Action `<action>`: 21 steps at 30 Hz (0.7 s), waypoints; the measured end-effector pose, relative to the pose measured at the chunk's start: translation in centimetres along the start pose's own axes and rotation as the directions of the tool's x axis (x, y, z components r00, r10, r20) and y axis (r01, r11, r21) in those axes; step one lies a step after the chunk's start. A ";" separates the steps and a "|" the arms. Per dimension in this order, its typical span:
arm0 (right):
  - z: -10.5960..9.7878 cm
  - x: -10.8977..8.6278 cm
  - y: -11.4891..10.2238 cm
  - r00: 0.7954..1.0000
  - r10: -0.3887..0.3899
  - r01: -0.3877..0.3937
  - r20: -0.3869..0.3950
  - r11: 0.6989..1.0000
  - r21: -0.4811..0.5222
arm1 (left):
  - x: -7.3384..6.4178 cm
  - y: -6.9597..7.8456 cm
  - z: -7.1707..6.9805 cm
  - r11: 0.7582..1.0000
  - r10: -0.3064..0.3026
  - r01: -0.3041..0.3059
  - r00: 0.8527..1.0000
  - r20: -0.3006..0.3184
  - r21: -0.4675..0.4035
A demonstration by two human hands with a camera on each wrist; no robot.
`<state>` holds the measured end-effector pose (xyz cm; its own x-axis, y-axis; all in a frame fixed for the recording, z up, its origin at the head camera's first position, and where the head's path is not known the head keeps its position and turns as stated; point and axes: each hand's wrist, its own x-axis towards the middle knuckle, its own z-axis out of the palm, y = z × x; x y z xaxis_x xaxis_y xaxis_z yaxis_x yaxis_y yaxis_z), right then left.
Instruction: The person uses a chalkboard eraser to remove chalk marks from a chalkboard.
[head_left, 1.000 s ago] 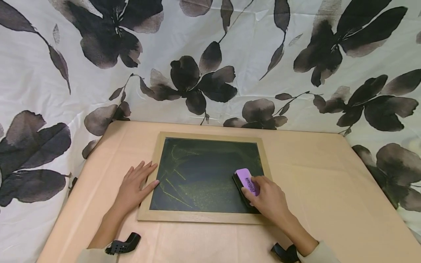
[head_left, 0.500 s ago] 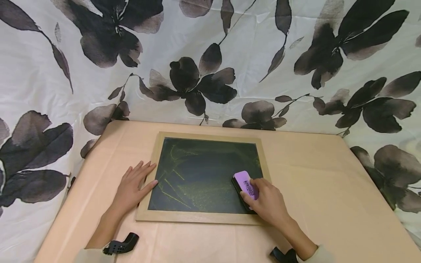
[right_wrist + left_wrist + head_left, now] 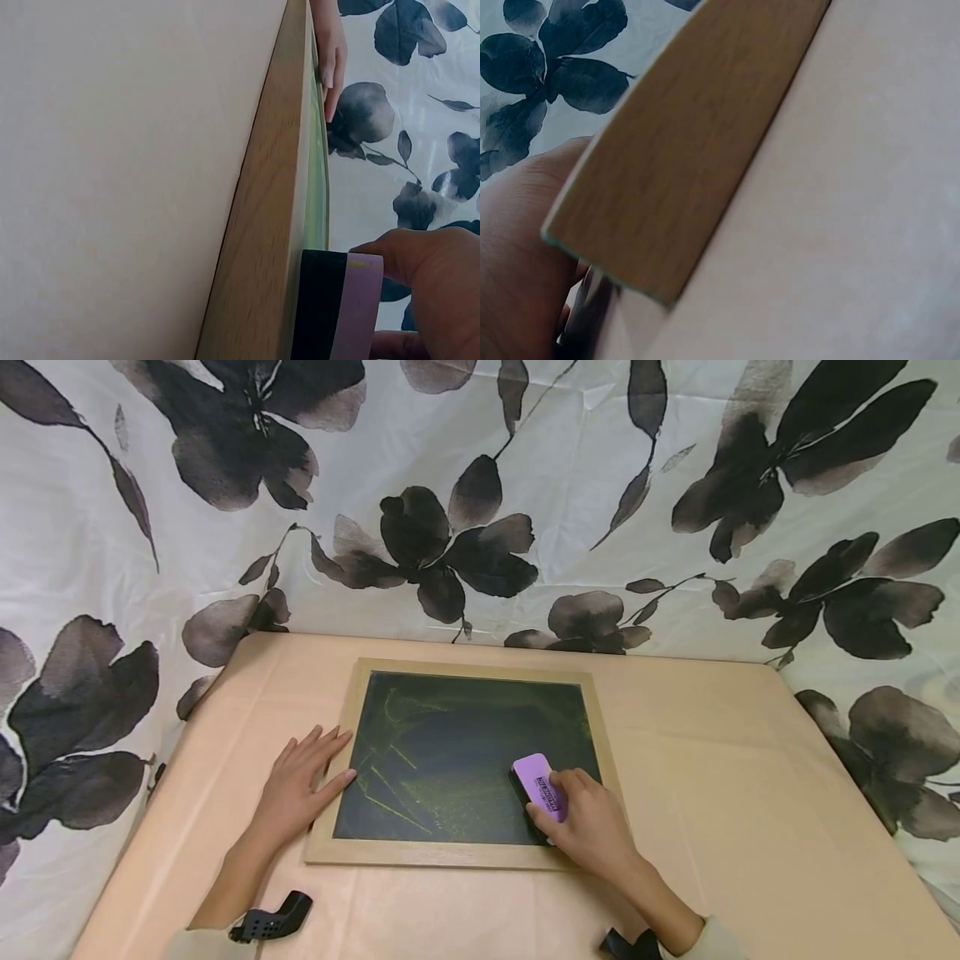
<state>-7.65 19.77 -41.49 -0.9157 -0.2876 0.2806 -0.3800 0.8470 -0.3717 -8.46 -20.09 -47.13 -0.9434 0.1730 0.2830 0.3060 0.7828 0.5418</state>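
Note:
A wood-framed chalkboard (image 3: 450,735) lies on the table, with faint yellow chalk lines and smears, mostly on its left half. My right hand (image 3: 588,818) grips a purple and black chalkboard eraser (image 3: 537,781) between thumb and fingers, near the board's lower right. In the right wrist view the eraser's (image 3: 356,307) black side lies against the board surface. My left hand (image 3: 296,789) rests with straight fingers on the frame's left edge, thumb tip at the board's dark surface. The left wrist view shows the frame's wooden side (image 3: 667,165) beside the left hand (image 3: 525,255).
The table (image 3: 735,777) has a plain peach-coloured cover that extends on both sides of the board. Behind it hangs a white cloth (image 3: 585,468) with dark flower prints. Black wrist devices (image 3: 273,918) sit on both wrists.
My right hand has slid the eraser a little to the left and slightly down over the board. The left hand stays on the frame; the view has shifted slightly.

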 end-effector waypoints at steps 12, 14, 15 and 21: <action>0.4 0.8 -1.8 0.999 -0.024 0.024 0.033 0.999 0.022 | 0.3 0.2 -0.3 1.000 -0.006 0.006 1.000 0.002 -0.004; 0.5 1.1 -2.1 0.999 -0.032 0.030 0.037 0.999 0.029 | 0.3 0.3 -0.4 1.000 -0.007 0.007 1.000 0.002 -0.006; 0.6 1.2 -2.3 0.999 -0.034 0.033 0.040 0.999 0.031 | 0.4 0.3 -0.4 1.000 -0.008 0.008 1.000 0.003 -0.007; 0.9 1.9 -3.3 0.997 -0.052 0.049 0.058 0.998 0.048 | 0.6 0.3 -0.6 1.000 -0.008 0.009 1.000 0.007 -0.016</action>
<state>-8.22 16.04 -40.57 -0.9009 -0.3564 0.2478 -0.4302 0.8096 -0.3993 -8.87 -20.09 -46.30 -0.9469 0.1707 0.2726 0.3000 0.7747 0.5567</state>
